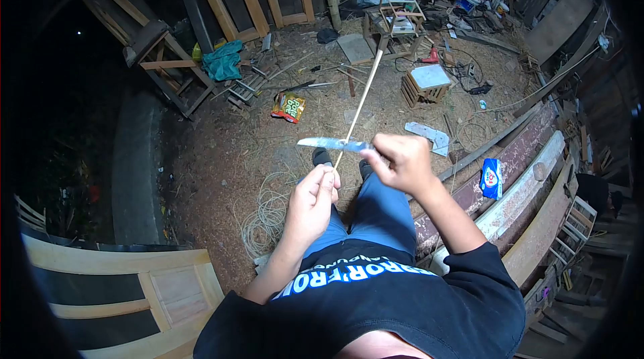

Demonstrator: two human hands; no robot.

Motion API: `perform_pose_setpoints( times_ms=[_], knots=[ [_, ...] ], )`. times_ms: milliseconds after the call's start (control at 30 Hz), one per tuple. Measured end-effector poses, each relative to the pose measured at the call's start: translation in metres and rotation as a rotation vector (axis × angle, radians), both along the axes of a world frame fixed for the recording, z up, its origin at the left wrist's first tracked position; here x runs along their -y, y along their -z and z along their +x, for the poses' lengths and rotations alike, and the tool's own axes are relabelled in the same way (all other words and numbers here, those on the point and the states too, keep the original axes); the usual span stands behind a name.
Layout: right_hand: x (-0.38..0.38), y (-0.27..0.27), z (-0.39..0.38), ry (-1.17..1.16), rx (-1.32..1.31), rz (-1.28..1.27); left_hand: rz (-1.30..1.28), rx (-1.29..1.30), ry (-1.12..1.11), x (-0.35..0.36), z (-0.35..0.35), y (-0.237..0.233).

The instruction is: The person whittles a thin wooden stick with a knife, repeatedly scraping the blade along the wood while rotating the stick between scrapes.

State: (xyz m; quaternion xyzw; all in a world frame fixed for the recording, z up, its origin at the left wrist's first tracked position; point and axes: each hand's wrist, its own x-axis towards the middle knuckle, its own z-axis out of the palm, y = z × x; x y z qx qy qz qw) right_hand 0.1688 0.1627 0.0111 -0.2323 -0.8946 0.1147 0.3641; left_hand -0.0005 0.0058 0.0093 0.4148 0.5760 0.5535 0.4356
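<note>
My left hand (312,199) is closed around the lower end of a thin, pale stick (362,101), which slants up and away from me. In my right hand (401,161) is a knife (329,144), its blade pointing left. The blade crosses the stick a short way above my left fingers and appears to touch it. My right fingers wrap round the knife's handle and hide most of it. Both hands are in front of my lap, above my legs.
Coiled cord (263,218) lies on the ground left of my legs. Ahead are a yellow snack bag (288,107), a small slatted stool (426,84) and a red power tool (431,56). A blue packet (492,179) rests on boards at right. A panelled wooden door (178,295) is at lower left.
</note>
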Motion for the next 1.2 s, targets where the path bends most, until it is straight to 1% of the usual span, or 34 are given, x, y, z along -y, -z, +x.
perform_pose_setpoints(
  times_ms=[67,167,200,300,367,433,533,633,667,700,767,800,833,900,933,1033,1100,1200],
  knots=[
    [0.01,0.001,-0.003,-0.061,-0.032,-0.018,-0.001,0.037,0.012,0.0,0.0,-0.001],
    [-0.021,0.008,0.005,0.07,-0.027,-0.044,-0.029,-0.016,0.007,0.002,-0.004,0.005],
    [-0.017,0.008,0.003,0.094,-0.025,-0.018,-0.021,-0.012,0.002,0.003,-0.002,0.006],
    [0.002,0.0,-0.003,-0.032,-0.041,0.029,0.012,-0.015,-0.004,0.001,-0.002,0.005],
    [-0.024,0.012,0.004,0.111,-0.011,0.001,0.027,-0.015,-0.01,0.005,-0.003,0.01],
    [-0.029,0.011,0.003,0.167,-0.034,-0.006,-0.011,-0.009,-0.019,0.005,-0.001,0.01],
    [-0.006,0.004,0.0,-0.058,-0.004,0.017,0.013,-0.018,-0.018,0.005,0.0,0.009],
    [-0.054,0.021,0.009,0.321,-0.072,-0.126,-0.003,-0.017,-0.02,0.011,-0.004,0.016],
    [-0.062,0.016,0.014,0.361,-0.102,-0.121,-0.02,-0.027,-0.019,0.011,-0.005,0.018],
    [-0.059,0.012,0.013,0.303,-0.106,-0.129,-0.029,-0.04,-0.021,0.009,-0.008,0.021],
    [-0.031,0.012,0.003,0.196,-0.118,-0.157,-0.023,0.026,0.015,0.009,-0.011,0.026],
    [-0.017,0.013,-0.001,0.139,-0.074,-0.071,-0.007,0.037,0.023,0.009,-0.01,0.026],
    [-0.005,0.012,-0.004,0.051,-0.041,-0.041,0.01,0.047,0.027,0.008,-0.01,0.027],
    [0.012,0.01,-0.006,-0.055,0.025,-0.114,0.05,0.115,-0.021,0.002,-0.005,0.021],
    [0.014,0.009,-0.008,-0.05,0.009,-0.127,0.065,0.15,-0.047,0.001,-0.003,0.017],
    [0.019,0.006,-0.009,-0.049,-0.002,-0.128,0.052,0.099,0.038,0.001,-0.01,0.011],
    [0.021,0.003,-0.009,-0.09,0.041,-0.077,0.048,0.112,0.018,0.0,-0.008,0.007],
    [0.016,0.004,-0.011,-0.075,-0.008,-0.079,0.058,0.117,-0.027,0.0,-0.006,0.012]
  ],
)
